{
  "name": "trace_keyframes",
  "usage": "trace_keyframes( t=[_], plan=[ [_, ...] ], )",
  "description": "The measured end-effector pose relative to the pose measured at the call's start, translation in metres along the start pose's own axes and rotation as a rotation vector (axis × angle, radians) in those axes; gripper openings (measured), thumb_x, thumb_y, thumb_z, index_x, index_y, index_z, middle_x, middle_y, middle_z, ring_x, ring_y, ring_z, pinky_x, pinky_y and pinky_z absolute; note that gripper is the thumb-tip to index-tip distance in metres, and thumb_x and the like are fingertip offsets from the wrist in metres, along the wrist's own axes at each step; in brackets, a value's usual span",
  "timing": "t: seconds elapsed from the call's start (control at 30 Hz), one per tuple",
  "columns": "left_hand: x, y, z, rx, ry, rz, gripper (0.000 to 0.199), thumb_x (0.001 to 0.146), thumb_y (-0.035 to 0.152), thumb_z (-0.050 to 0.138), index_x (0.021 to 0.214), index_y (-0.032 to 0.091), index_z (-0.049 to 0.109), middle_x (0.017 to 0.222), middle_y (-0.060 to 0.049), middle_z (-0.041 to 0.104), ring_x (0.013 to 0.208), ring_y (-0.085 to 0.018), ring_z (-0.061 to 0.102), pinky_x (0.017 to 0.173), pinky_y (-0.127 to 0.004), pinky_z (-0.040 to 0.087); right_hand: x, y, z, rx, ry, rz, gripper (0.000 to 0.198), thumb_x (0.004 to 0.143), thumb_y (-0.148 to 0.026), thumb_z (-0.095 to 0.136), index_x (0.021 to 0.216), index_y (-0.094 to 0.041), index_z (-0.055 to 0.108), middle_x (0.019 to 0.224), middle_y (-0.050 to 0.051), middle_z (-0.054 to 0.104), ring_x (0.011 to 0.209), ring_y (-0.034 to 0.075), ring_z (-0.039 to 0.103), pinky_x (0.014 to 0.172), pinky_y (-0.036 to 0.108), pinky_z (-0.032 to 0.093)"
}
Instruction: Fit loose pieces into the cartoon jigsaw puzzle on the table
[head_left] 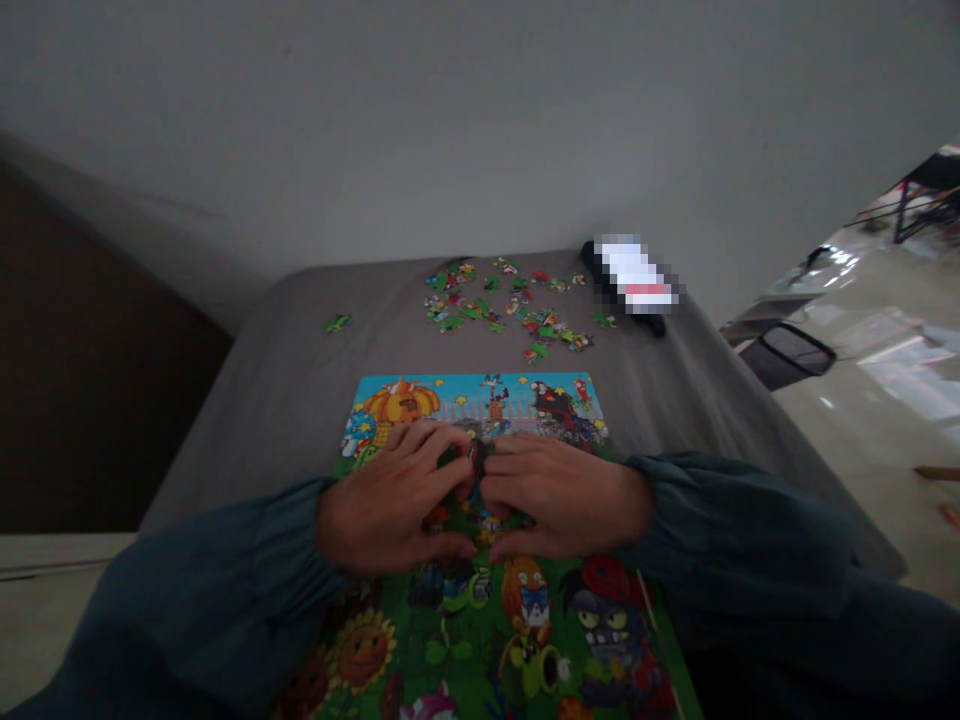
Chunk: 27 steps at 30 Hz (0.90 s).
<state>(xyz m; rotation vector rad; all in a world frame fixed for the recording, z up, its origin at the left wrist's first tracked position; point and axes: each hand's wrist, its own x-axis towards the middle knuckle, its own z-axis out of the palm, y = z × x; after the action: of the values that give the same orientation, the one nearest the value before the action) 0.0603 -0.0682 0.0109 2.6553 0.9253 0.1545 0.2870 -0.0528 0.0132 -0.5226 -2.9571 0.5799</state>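
Note:
A jigsaw puzzle [450, 645] with bright cartoon plants and monsters lies in front of me, its blue-sky edge at the far side. My left hand [409, 490] rests on its upper middle, fingers bent downward, thumb held apart from them. From the other side my right hand [551, 490] touches the same area, fingers curved and thumb separate. The two sets of fingertips almost meet over a small dark patch of the picture. Whether a loose piece sits under the fingertips cannot be seen.
Several loose puzzle pieces [555, 330] are scattered beyond the puzzle, with a single piece [337, 322] off to the left. A phone with a blurred screen [637, 275] leans at the back right. Grey cloth [285, 400] covers the table, which meets a wall [450, 130].

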Motion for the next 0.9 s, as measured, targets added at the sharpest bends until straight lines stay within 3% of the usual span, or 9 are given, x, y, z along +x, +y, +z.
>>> trace_keyframes(
  t=[0.2, 0.67, 0.9],
  plan=[
    [0.0004, 0.0022, 0.0002, -0.016, -0.017, -0.02, 0.044, 0.077, 0.059, 0.07, 0.091, 0.021, 0.056, 0.121, -0.009, 0.052, 0.115, -0.033, 0.043, 0.097, -0.052, 0.036, 0.0006, -0.0015, 0.003, -0.005, 0.01, -0.012, 0.047, 0.088, -0.061, 0.054, 0.084, -0.015, 0.061, 0.088, 0.007, 0.061, 0.09, 0.022, 0.05, 0.079, 0.035, 0.039],
    [-0.0009, 0.0049, 0.0016, -0.065, 0.011, -0.004, 0.04, 0.07, 0.046, 0.079, 0.088, 0.02, 0.055, 0.117, -0.008, 0.05, 0.113, -0.032, 0.042, 0.096, -0.051, 0.034, 0.0006, 0.0006, 0.0056, 0.042, 0.043, 0.024, 0.049, 0.085, -0.064, 0.058, 0.084, -0.015, 0.06, 0.096, 0.008, 0.059, 0.094, 0.022, 0.049, 0.081, 0.036, 0.041],
    [-0.0007, 0.0041, 0.0035, -0.065, 0.004, -0.009, 0.037, 0.074, 0.049, 0.076, 0.089, 0.021, 0.056, 0.115, -0.006, 0.052, 0.111, -0.031, 0.043, 0.094, -0.049, 0.035, 0.0008, -0.0031, 0.0035, 0.067, 0.004, 0.138, 0.053, 0.081, -0.066, 0.061, 0.087, -0.014, 0.06, 0.098, 0.009, 0.056, 0.095, 0.023, 0.047, 0.083, 0.037, 0.039]
  ],
)
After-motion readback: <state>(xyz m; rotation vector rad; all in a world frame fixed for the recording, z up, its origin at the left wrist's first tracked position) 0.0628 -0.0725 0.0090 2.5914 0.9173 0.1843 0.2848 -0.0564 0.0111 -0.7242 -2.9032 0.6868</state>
